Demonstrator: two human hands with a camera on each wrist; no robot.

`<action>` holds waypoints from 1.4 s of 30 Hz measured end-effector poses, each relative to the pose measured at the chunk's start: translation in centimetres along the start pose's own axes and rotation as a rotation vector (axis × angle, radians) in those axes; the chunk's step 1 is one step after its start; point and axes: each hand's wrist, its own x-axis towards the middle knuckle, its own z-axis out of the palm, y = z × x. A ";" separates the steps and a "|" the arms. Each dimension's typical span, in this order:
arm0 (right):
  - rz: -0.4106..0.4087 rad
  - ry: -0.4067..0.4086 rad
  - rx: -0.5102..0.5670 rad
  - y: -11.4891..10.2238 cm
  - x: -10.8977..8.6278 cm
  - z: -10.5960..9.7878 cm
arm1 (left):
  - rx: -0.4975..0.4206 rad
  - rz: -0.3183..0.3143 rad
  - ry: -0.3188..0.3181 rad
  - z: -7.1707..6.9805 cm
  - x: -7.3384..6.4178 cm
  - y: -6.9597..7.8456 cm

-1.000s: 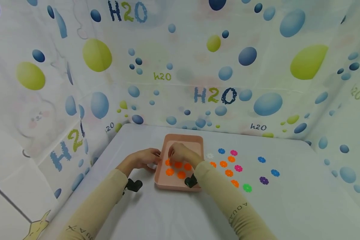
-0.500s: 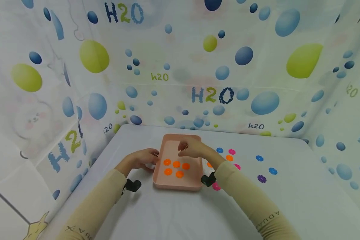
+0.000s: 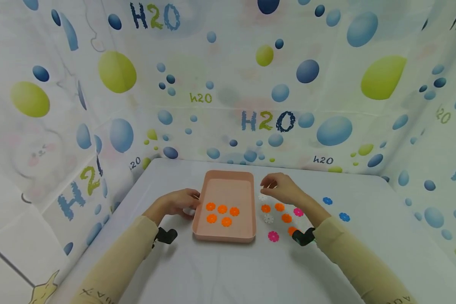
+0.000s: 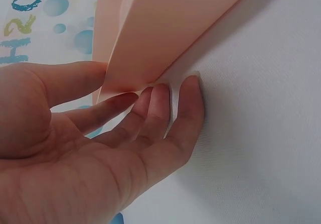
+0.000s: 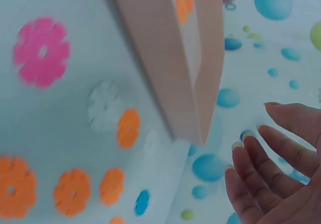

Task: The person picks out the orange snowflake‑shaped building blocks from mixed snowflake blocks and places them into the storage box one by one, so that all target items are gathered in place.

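While a pink rectangular plastic-looking tray (image 3: 229,188) holding orange flower-shaped discs (image 3: 222,209) is being touched by the relaxed left hand (image 3: 176,202), the released right hand (image 3: 283,189) is being held above multicoloured discs (image 3: 279,207) at right.

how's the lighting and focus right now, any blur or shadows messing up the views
Head view: even light, tray crisp, soft shadows on the cloth near the sleeves; left wrist view: dimmer, with shadow on the cloth along the tray; right wrist view: bluish cast, pink disc soft-edged, white disc faint against the cloth.
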 end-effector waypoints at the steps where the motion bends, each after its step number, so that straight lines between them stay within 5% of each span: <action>1: 0.010 0.010 0.005 0.8 -0.2 -0.3 | 0.004 0.004 -0.003 0.0 0.0 0.0; 10: 0.156 0.068 -0.002 7.0 -1.7 -1.1 | -0.011 0.004 0.012 0.0 0.0 -0.3; 17: 0.310 0.057 -0.011 9.9 -2.6 -1.1 | -0.014 -0.007 0.006 0.2 0.0 -0.4; 25: 0.312 -0.002 -0.031 11.0 -2.6 -1.6 | 0.001 0.005 -0.003 0.0 -0.1 0.0; 42: 0.348 0.007 -0.041 10.9 -1.8 -1.1 | -0.015 -0.005 0.002 0.0 0.1 0.0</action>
